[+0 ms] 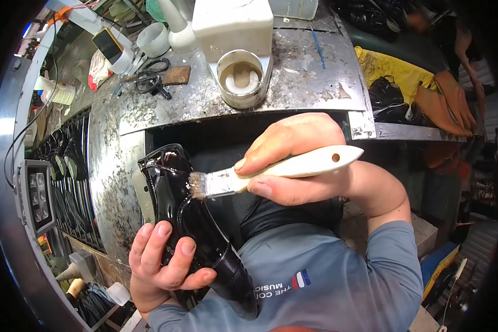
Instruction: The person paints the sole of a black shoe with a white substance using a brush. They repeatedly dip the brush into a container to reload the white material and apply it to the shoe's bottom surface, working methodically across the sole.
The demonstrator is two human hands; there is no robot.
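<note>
A glossy black leather shoe (209, 229) is tilted in front of my body, gripped along its side by my left hand (166, 257), whose fingers and thumb curl round it. Along the shoe's far left edge shows a pale piece (143, 193) with small holes. My right hand (296, 133) is closed on a flat paintbrush (321, 161) with a cream handle and a metal band. Its bristles touch the upper part of the shoe. Whitish wet-looking smears show on the leather near the bristles. The palm side of my left hand is hidden.
Beyond the shoe is a stained metal worktop (299, 77). On it stand a white dispenser (232, 27) with a cup (242, 74) of pale liquid, black scissors (152, 77) and a brown block (176, 75). A lamp (37, 196) stands left; an orange glove (445, 102) lies right.
</note>
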